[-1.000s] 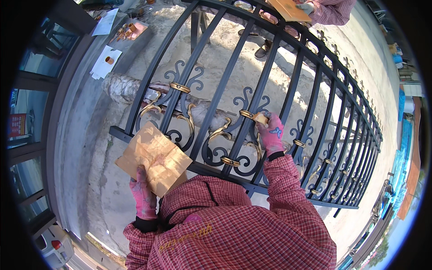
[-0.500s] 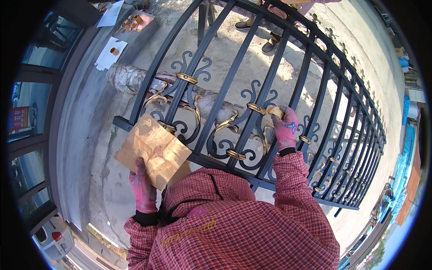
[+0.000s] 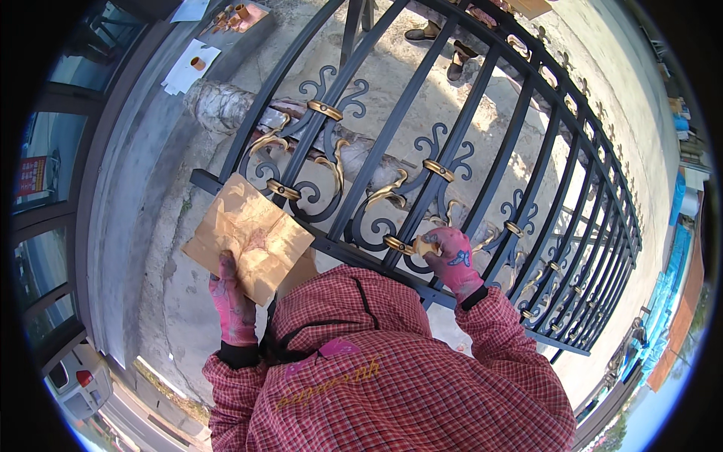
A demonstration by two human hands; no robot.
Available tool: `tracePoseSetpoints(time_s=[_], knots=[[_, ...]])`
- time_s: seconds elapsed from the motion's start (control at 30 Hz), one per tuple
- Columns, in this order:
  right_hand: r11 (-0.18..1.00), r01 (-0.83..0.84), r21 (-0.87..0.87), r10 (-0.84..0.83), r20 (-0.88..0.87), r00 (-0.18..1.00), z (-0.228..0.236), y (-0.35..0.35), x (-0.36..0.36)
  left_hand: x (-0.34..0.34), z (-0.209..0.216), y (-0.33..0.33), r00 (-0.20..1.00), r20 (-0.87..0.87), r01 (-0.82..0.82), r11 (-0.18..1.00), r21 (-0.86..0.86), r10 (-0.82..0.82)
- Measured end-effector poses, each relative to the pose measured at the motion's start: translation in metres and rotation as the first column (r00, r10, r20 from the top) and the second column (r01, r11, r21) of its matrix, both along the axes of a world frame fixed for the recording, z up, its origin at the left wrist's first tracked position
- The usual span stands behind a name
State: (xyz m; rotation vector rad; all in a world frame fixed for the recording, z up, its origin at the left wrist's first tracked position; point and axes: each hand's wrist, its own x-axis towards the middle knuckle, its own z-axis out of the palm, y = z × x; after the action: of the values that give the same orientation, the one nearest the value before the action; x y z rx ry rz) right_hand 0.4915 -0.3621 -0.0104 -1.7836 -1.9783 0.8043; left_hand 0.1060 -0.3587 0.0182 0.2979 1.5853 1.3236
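A dark metal fence panel with scrolls and gold-coloured collars lies in front of me. My left hand, in a dirty pink glove, grips a creased brown sheet of card smeared with shiny gold paint, thumb on top. My right hand, also gloved in pink, pinches a small pale-gold pad, perhaps sponge. The pad is at the right end of a lower gold collar; whether it touches is hard to tell. Another gold collar sits higher on the same bar.
A wrapped, paint-stained roll lies beneath the panel. At the far left, a small brown cup stands on white paper, near more cups on a board. Another person's feet show beyond the panel. Glazed doors line the left side.
My right hand has moved down and left with the pad, from the upper collar to the lower one on the same bar. My left hand still holds the card, and the view has shifted slightly.
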Motion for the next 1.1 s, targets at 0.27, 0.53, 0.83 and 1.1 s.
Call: tracePoseSetpoints(time_s=[0.27,0.53,0.83,1.1], knots=[[0.995,-0.053,-0.089,0.057,0.038,0.998,-0.01,0.005,-0.012,0.0,0.007,-0.005,0.999,0.036,-0.014,1.0,0.005,0.014],[0.978,-0.068,0.196,0.06,0.045,0.997,-0.011,0.083,-0.04,-0.004,0.003,-0.015,0.994,0.055,-0.097,0.995,-0.012,0.098],[0.971,-0.228,0.075,0.196,0.3,0.933,-0.032,0.107,-0.063,-0.022,0.001,-0.025,0.989,0.057,-0.134,0.991,-0.014,0.135],[0.981,-0.134,0.143,0.115,0.137,0.984,-0.023,0.137,-0.071,-0.03,-0.001,-0.017,0.98,0.106,-0.166,0.986,-0.019,0.167]])
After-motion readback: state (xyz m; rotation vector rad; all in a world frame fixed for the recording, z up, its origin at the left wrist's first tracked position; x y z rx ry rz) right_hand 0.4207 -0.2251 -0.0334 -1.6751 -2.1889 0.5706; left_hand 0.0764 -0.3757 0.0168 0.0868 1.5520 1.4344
